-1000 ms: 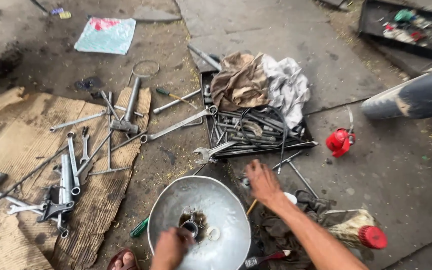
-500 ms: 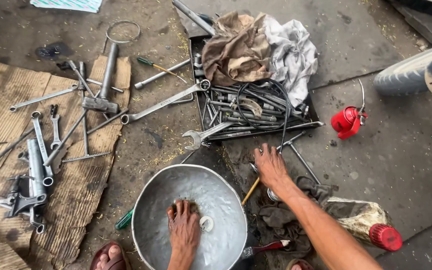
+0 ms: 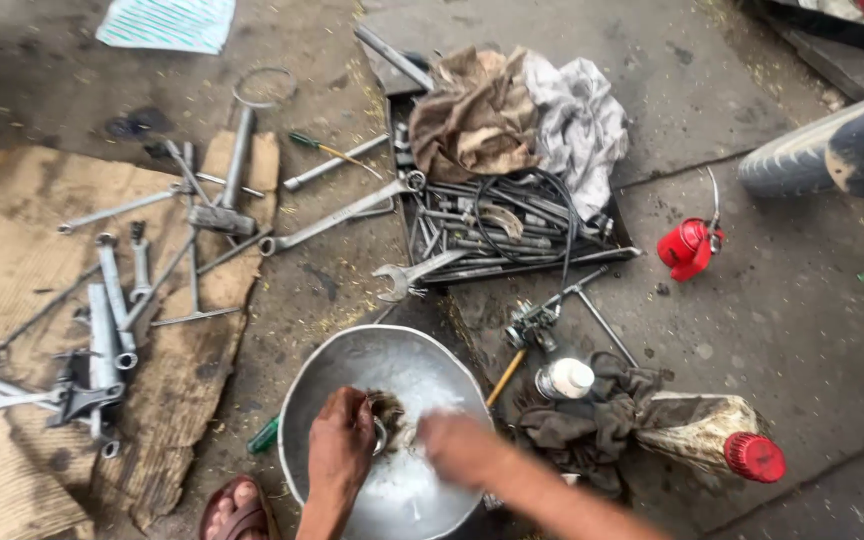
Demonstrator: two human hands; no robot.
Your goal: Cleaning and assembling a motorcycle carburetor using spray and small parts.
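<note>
Small metal part (image 3: 382, 432) in basin (image 3: 352, 360), at left hand (image 3: 340, 442) fingers.

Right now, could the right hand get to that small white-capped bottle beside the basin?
Probably yes: the right hand is over the metal basin, and the white-capped bottle lies just beyond its rim, uncovered on the dark rag.

The right hand (image 3: 457, 447) is motion-blurred over the metal basin (image 3: 352, 360), so its grip is unclear. The left hand (image 3: 340, 445) hides a small, perhaps metal, part. The tyre (image 3: 832, 150) runs off the right edge.
</note>
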